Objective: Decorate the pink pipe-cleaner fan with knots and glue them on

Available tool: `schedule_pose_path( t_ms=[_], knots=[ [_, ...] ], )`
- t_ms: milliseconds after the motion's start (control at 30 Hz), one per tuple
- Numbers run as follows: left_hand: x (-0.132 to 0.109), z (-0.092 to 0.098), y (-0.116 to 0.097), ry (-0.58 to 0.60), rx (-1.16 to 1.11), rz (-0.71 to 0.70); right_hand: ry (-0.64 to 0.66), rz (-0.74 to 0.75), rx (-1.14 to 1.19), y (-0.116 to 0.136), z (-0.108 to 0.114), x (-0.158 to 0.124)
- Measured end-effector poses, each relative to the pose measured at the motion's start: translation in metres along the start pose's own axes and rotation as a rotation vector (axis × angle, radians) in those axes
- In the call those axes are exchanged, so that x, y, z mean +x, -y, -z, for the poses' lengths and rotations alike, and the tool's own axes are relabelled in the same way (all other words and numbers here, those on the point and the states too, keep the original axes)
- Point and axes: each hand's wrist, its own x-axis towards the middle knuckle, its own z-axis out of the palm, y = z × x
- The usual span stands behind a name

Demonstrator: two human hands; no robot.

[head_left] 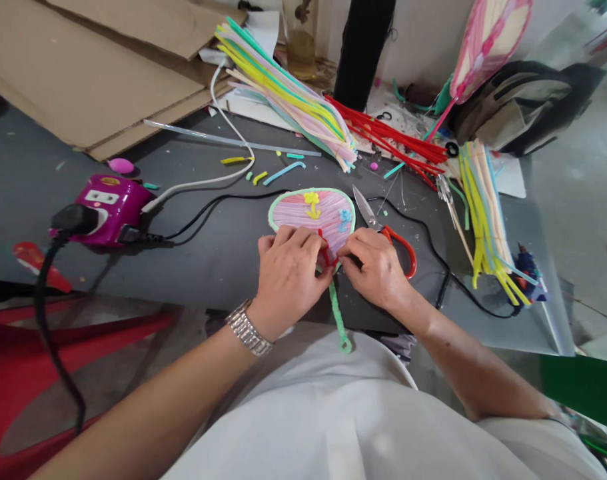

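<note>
As the left hand (288, 277) and right hand (376, 270) pinch a red pipe cleaner (324, 248) against the pink fan (310, 212), they seem to keep it from slipping.

Chenille fan (296, 213) — pink-lilac stripes, mint rim, yellow and blue motifs

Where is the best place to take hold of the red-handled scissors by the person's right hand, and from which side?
Probably by the red handle loop, coming from the right and above. That loop sticks out clear of the right hand, while the steel blades point away toward the pipe-cleaner fan. The scissors seem to lie flat on the dark tabletop.
</note>
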Motion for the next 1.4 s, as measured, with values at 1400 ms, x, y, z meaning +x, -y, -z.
schedule_pose_path(
  t_ms=[1400],
  knots=[
    [-0.008,-0.006,0.001,-0.065,-0.05,-0.012,-0.067,0.034,-0.35,0.011,-0.016,-0.03]
  ],
)
